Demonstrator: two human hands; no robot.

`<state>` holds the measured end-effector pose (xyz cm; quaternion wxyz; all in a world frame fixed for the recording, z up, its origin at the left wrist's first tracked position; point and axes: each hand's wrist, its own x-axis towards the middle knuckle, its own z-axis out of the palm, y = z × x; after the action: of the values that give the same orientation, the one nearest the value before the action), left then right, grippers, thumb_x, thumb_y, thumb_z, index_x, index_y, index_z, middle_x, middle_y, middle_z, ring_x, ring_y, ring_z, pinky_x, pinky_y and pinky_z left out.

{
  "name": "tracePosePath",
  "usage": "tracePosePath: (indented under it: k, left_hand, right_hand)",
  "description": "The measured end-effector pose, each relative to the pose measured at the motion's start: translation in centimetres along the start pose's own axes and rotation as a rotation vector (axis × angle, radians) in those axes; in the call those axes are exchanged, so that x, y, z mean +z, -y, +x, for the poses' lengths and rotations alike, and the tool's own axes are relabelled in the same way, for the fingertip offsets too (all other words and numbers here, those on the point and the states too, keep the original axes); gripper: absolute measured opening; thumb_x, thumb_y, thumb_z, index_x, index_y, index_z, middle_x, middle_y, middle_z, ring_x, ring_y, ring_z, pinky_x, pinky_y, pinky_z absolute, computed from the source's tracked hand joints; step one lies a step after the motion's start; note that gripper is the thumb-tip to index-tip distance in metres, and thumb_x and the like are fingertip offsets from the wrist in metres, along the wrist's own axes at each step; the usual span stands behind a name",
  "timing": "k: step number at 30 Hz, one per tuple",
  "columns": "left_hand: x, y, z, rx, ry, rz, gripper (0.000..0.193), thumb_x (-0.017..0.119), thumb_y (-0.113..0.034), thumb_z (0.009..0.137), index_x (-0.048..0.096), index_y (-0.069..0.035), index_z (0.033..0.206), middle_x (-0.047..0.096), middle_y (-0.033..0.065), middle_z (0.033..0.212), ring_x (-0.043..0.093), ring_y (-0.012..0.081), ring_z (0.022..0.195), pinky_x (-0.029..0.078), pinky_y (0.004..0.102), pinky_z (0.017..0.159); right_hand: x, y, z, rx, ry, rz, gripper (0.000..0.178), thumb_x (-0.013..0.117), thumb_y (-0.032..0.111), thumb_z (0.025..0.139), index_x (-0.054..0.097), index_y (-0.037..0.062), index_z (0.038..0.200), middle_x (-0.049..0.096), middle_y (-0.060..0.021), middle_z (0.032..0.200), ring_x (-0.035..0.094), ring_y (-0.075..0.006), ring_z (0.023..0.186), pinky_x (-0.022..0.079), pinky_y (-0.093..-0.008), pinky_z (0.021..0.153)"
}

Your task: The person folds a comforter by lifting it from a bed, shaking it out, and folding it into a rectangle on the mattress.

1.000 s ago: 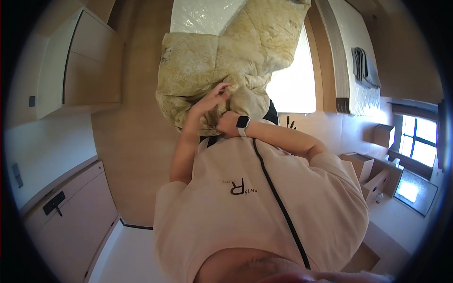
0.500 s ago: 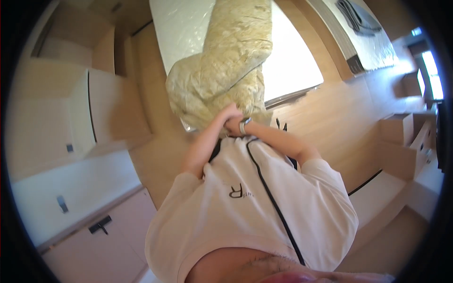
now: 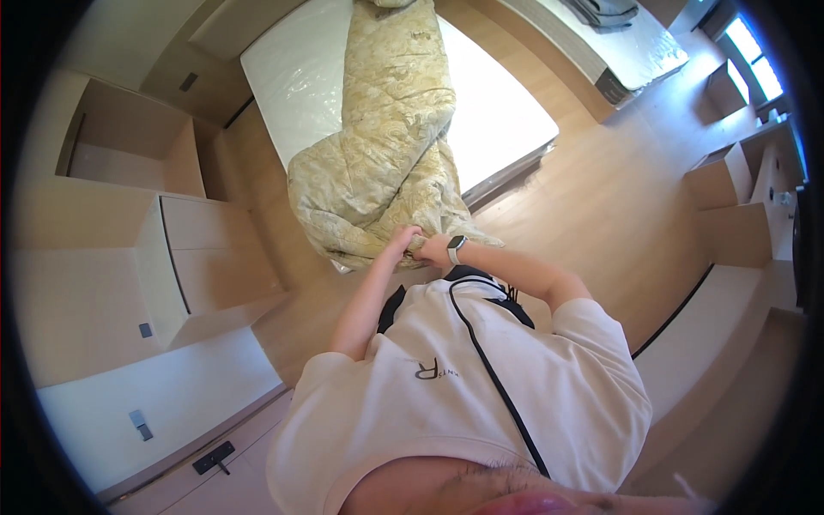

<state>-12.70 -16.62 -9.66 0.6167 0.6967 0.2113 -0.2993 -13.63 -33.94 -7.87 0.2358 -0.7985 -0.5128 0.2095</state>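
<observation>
A beige-gold patterned comforter [image 3: 386,112] runs in a long bunched strip down the bed, and its near end hangs over the foot of the mattress. The white mattress [image 3: 296,77] under it has a shiny plastic cover. At the comforter's near edge, my left hand [image 3: 405,239] is closed on the fabric. Close by on the right, my right hand [image 3: 435,250], with a watch [image 3: 457,249] on its wrist, also grips that edge. The two hands almost touch; folds partly hide the fingertips.
A second plastic-covered mattress [image 3: 592,56] on a bed base lies at the far right, with a folded grey cloth [image 3: 601,12] on it. Wooden cabinets [image 3: 219,249] line the left side. At right, an open drawer unit [image 3: 730,184] stands on the wooden floor [image 3: 592,189].
My hands, crossed over each other before, are now side by side on the comforter's edge. The view has shifted, showing more of the room at left.
</observation>
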Motion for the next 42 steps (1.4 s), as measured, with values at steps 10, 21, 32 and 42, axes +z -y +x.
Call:
tracePosePath:
  k: [10, 21, 32, 42]
  left_hand:
    - [-11.2, 3.9, -5.5, -0.021, -0.018, -0.271, 0.017, 0.066, -0.022, 0.071, 0.061, -0.008, 0.079, 0.061, 0.0070, 0.075, 0.060, 0.0223, 0.068, 0.049, 0.0359, 0.061]
    - [-14.5, 5.3, -6.8, -0.124, 0.145, -0.595, 0.020, 0.062, -0.024, 0.075, 0.062, -0.009, 0.088, 0.066, 0.0086, 0.088, 0.066, 0.0239, 0.083, 0.055, 0.0394, 0.075]
    - [-18.1, 12.6, -2.1, 0.120, -0.235, -0.024, 0.050, 0.074, -0.015, 0.070, 0.064, 0.000, 0.116, 0.070, 0.0127, 0.107, 0.065, 0.0250, 0.095, 0.050, 0.0343, 0.087]
    - [-26.7, -10.6, -0.9, 0.145, -0.057, -0.002, 0.034, 0.077, -0.024, 0.075, 0.068, 0.000, 0.097, 0.068, 0.0149, 0.093, 0.062, 0.0224, 0.086, 0.050, 0.0383, 0.075]
  right_hand:
    - [2.2, 9.1, 0.9, 0.057, -0.244, -0.034, 0.013, 0.057, 0.003, 0.079, 0.061, 0.0078, 0.091, 0.057, -0.0122, 0.103, 0.062, -0.0317, 0.095, 0.052, -0.0415, 0.075]
    - [15.4, -3.6, -5.2, 1.296, 0.112, 1.253, 0.058, 0.055, 0.074, 0.083, 0.057, 0.0169, 0.074, 0.049, 0.0000, 0.058, 0.050, -0.0175, 0.049, 0.037, -0.0403, 0.037]
    - [19.2, -3.4, 4.7, 1.086, -0.016, 1.407, 0.032, 0.054, 0.045, 0.087, 0.066, 0.0155, 0.095, 0.062, -0.0071, 0.086, 0.057, -0.0211, 0.077, 0.047, -0.0370, 0.071]
    - [15.9, -6.4, 7.0, 0.791, -0.252, 1.108, 0.019, 0.061, 0.023, 0.088, 0.070, 0.0107, 0.100, 0.069, -0.0101, 0.095, 0.063, -0.0214, 0.078, 0.053, -0.0350, 0.070]
